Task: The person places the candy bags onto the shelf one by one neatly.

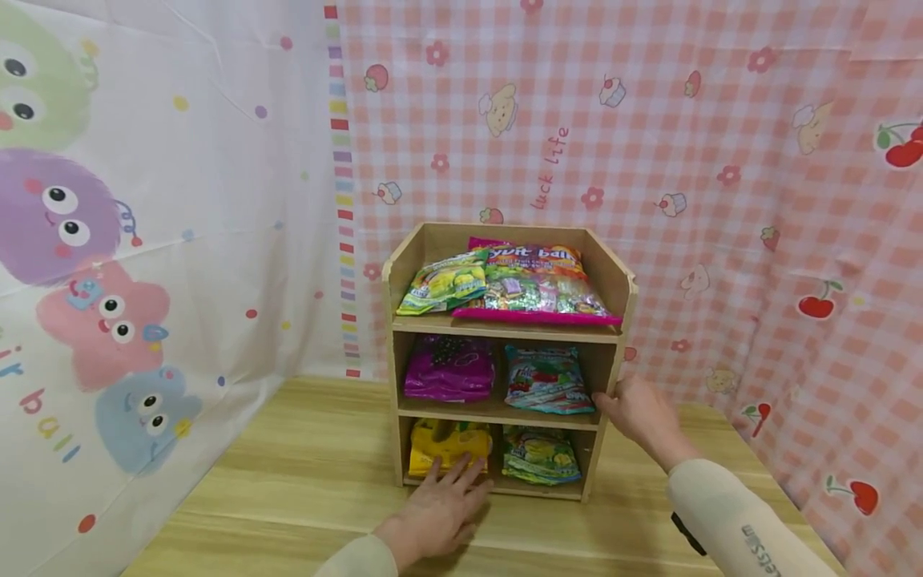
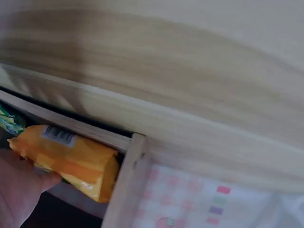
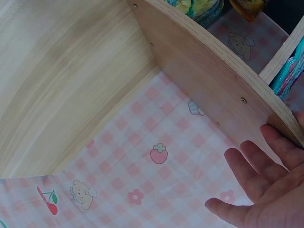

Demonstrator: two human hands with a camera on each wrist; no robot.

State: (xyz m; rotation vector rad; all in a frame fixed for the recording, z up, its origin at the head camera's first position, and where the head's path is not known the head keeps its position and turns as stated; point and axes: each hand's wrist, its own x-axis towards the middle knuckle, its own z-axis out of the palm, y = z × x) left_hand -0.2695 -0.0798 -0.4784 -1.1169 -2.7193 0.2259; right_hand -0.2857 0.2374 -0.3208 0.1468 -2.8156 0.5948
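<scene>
A small three-tier wooden shelf point(image 1: 497, 327) stands on the table, stocked with candy bags. My left hand point(image 1: 441, 506) reaches to the lower left compartment, fingers spread and fairly straight, touching the front of a yellow bag point(image 1: 449, 445). That bag shows orange in the left wrist view, with a barcode label. My right hand point(image 1: 640, 415) holds the shelf's right side panel point(image 3: 213, 71) at its front edge, thumb at the edge and fingers along the outer face. Beside it on the middle tier lies a teal candy bag point(image 1: 550, 380).
A purple bag point(image 1: 449, 370) lies middle left, a green-yellow bag point(image 1: 541, 455) lower right. On the top tier, a lemon-print bag point(image 1: 450, 280) overlaps a large pink-edged candy bag point(image 1: 541, 292). Printed curtains point(image 1: 461, 104) hang behind and beside the wood-grain table point(image 1: 288, 473).
</scene>
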